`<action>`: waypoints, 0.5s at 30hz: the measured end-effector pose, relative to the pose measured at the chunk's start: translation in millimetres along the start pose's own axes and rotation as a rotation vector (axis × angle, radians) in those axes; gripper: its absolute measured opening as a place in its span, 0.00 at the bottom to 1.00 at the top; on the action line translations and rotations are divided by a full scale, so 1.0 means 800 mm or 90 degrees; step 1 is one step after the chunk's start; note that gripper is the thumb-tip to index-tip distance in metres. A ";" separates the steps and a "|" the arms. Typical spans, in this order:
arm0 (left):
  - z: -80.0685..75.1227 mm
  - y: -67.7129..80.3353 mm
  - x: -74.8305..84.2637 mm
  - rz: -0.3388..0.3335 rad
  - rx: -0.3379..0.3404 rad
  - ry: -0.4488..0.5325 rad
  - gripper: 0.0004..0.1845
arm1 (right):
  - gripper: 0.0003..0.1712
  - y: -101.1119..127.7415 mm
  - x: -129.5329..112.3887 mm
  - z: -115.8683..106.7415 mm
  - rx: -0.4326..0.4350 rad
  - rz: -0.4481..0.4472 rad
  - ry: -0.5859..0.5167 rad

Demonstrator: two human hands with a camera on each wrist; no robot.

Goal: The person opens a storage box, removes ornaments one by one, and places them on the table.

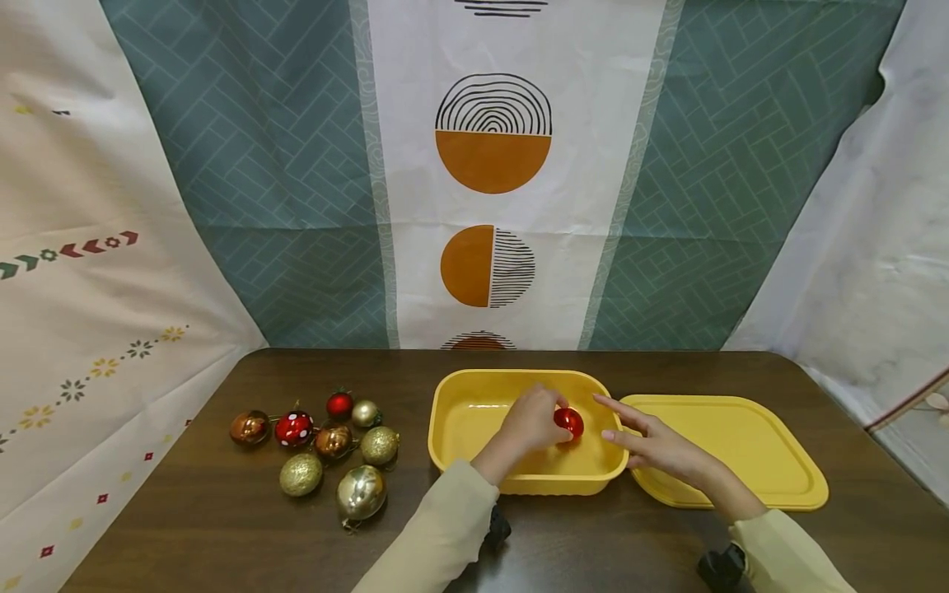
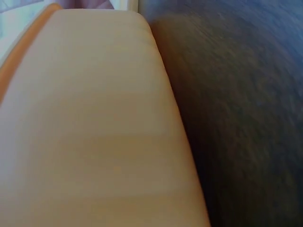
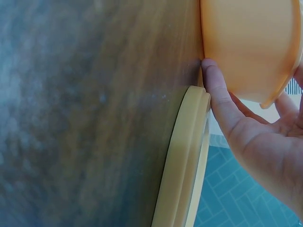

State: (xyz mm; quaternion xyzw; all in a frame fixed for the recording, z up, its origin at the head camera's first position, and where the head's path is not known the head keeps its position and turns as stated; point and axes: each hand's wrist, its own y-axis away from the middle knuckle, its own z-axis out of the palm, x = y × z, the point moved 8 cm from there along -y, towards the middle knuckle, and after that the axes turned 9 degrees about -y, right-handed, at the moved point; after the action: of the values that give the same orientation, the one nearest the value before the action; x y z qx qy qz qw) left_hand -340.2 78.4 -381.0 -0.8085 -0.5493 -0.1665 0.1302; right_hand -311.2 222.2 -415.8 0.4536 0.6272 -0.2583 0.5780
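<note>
My left hand (image 1: 532, 418) reaches into a yellow plastic container (image 1: 534, 486) and grips a shiny red Christmas ball (image 1: 569, 422) near its right side. At the container's right end is my right hand (image 1: 661, 445), its fingers extended over and beside the rim. In the right wrist view, the right thumb (image 3: 218, 87) lies by the outer wall of the container (image 3: 246, 42), low near the table. Whether it presses on the wall is hard to tell. Filling much of the left wrist view is the container's side wall (image 2: 104, 118); the ball is hidden there.
On the left of the dark wooden table (image 1: 245, 527) lie several baubles, among them a large gold ball (image 1: 361, 492), a dotted red ball (image 1: 294, 428) and a copper ball (image 1: 250, 428). A yellow lid (image 1: 730, 449) lies flat right of the container. Curtains (image 1: 296, 165) hang behind.
</note>
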 end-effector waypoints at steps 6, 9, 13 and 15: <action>0.005 -0.001 0.005 0.017 -0.017 -0.019 0.20 | 0.36 0.001 -0.001 -0.001 -0.001 0.002 0.001; 0.004 0.001 0.004 0.011 -0.015 -0.024 0.20 | 0.36 0.002 -0.001 0.000 -0.002 0.002 0.002; -0.003 0.007 0.003 0.008 -0.005 -0.016 0.20 | 0.35 0.003 0.001 0.001 -0.004 0.003 0.000; -0.009 0.013 0.003 0.017 0.009 -0.009 0.20 | 0.35 0.002 0.001 0.001 -0.006 0.003 -0.003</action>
State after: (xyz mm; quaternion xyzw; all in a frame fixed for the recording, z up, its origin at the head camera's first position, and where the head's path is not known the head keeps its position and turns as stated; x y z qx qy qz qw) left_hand -330.8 73.5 -373.5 -0.8160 -0.5405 -0.1551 0.1343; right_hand -309.2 222.1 -416.3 0.4517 0.6261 -0.2551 0.5821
